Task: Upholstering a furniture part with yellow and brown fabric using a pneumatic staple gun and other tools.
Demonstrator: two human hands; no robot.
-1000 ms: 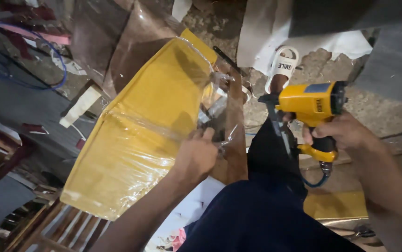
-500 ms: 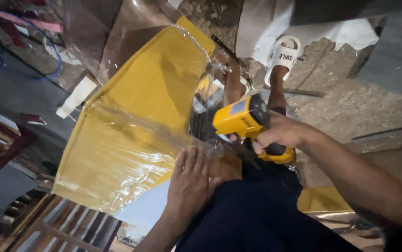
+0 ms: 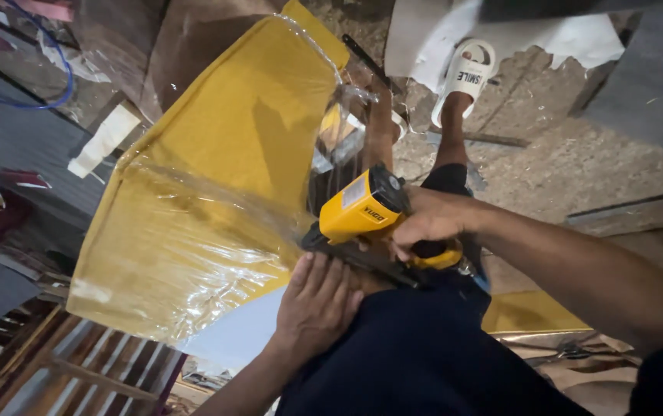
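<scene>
Yellow cushion, plastic-wrapped, is lying across the lap, left of both hands. Right hand is gripping the yellow nail gun, nose at cushion edge. Left hand is pressing flat just below, fingers open.

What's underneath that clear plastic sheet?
Under the clear plastic film lies a yellow foam panel, wrapped over its whole face. The left hand presses at its edge beside the yellow staple gun gripped by the right hand. What backs the foam is hidden.

Yellow nail gun (gripped) against plastic-wrapped cushion
</scene>
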